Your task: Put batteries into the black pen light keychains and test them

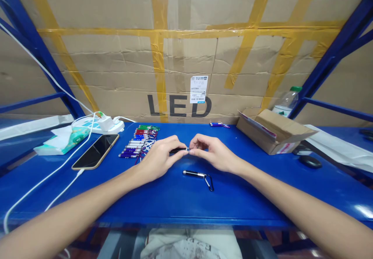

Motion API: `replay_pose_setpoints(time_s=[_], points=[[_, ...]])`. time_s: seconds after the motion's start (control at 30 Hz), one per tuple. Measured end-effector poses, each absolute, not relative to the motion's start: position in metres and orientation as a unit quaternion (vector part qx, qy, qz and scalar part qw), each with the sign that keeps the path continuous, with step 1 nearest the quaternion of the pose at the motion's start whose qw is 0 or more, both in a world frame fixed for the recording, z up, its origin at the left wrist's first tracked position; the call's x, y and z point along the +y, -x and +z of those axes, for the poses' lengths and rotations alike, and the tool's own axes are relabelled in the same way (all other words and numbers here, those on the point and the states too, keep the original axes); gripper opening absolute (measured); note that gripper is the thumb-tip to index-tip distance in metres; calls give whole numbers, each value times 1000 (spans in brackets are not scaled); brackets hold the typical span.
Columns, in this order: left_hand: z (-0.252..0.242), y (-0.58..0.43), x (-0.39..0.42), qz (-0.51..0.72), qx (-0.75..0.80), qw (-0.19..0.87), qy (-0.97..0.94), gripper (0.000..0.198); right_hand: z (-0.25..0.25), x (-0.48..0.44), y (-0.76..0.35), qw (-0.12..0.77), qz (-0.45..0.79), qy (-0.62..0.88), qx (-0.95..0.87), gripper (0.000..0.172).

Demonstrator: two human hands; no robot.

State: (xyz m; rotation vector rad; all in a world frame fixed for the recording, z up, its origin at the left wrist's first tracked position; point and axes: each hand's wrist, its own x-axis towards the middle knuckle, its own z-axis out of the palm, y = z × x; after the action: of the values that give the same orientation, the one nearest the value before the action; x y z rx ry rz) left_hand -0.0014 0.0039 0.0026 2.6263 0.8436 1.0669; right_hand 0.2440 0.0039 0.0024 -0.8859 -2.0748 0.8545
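Note:
A slim black mini flashlight (177,150) is pinched between the thumb and fingers of my left hand (160,156), its silver end pointing right. My right hand (214,152) meets that end with thumb and forefinger closed; whatever small part sits between those fingertips is too small to make out. Just below both hands, a second black mini flashlight (194,174) lies on the blue table, with a black carabiner clip (210,184) at its right end. Left of my left hand, several mini flashlights (131,150) lie in a column, coloured green, red, blue, silver and purple.
A lone blue mini flashlight (216,124) lies at the table's back edge. An open cardboard box (262,134), a black mouse (310,161) and a bottle (287,101) are right. A phone (95,152), tissue pack (64,140), power strip (116,126) and white cables occupy the left.

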Motion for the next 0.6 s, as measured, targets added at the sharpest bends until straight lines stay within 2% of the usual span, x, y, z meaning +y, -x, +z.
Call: replay_pose_setpoints(time_s=[0.1, 0.3, 0.6], points=[[4, 1, 5, 357, 302, 113, -877, 12, 2, 1, -248, 330, 180, 301, -876, 11], [2, 0, 5, 343, 304, 134, -878, 14, 4, -1, -252, 292, 17, 275, -916, 13], [1, -1, 5, 333, 297, 145, -883, 12, 3, -2, -253, 260, -80, 246, -930, 25]])
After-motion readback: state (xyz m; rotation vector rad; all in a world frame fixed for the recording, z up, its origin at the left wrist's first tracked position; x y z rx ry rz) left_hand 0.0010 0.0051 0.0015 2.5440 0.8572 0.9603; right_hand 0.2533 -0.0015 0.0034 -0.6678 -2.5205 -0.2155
